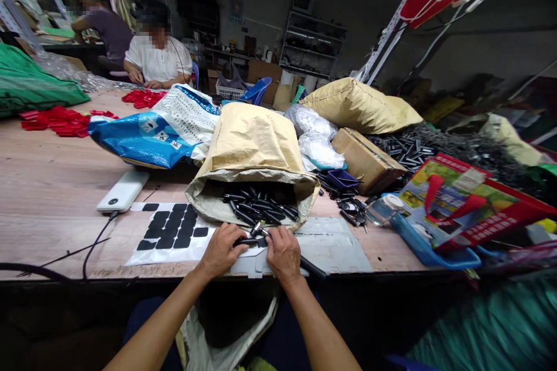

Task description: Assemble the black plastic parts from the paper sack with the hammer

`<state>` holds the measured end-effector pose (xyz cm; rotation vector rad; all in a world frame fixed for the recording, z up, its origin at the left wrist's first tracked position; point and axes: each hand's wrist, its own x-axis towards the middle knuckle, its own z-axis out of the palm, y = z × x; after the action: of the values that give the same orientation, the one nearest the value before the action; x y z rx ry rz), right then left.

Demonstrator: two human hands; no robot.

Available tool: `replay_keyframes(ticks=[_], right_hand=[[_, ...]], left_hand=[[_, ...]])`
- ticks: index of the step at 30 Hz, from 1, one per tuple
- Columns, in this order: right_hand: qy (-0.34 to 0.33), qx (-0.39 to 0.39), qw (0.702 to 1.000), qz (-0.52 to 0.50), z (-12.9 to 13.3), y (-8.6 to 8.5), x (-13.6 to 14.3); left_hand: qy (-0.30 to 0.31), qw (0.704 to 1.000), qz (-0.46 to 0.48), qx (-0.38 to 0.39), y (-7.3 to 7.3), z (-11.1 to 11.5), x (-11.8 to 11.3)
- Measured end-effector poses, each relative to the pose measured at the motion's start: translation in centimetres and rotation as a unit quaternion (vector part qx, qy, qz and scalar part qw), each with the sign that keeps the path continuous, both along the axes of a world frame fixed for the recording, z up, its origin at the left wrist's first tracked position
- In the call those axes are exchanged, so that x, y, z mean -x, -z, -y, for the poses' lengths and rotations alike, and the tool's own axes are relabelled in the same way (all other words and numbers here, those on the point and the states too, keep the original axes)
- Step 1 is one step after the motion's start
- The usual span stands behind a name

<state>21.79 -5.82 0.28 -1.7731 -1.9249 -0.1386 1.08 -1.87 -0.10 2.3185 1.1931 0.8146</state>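
My left hand (221,249) and my right hand (284,252) meet at the table's front edge, both closed on a small black plastic part (251,240) held between them. Just beyond lies a tan paper sack (252,145) on its side, its open mouth spilling several black parts (259,208) toward my hands. Left of my left hand lies a white sheet with black adhesive pads (172,226). A grey plastic sheet (335,246) lies under and to the right of my right hand.
A white power bank (122,191) with a cable lies at left. A blue-white bag (152,133), red parts (61,120), a cardboard box (368,159), another tan sack (361,105) and a red printed bag (470,200) crowd the table. Two people sit at the far left.
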Motion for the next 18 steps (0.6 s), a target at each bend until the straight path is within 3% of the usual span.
replay_keyframes(ticks=[10,14,18], right_hand=[[-0.027,-0.02,0.974,-0.223,0.3,-3.1,-1.6],[-0.028,-0.008,0.968,-0.248,2.1,-3.8,-1.1],[-0.053,0.01,0.971,-0.233,3.9,-3.4,0.0]], left_hand=[[-0.004,0.999,-0.011,0.048,0.1,-1.0,0.4],[-0.005,0.999,-0.011,0.053,0.0,-1.0,0.4],[-0.005,0.999,-0.009,0.052,0.0,-1.0,0.4]])
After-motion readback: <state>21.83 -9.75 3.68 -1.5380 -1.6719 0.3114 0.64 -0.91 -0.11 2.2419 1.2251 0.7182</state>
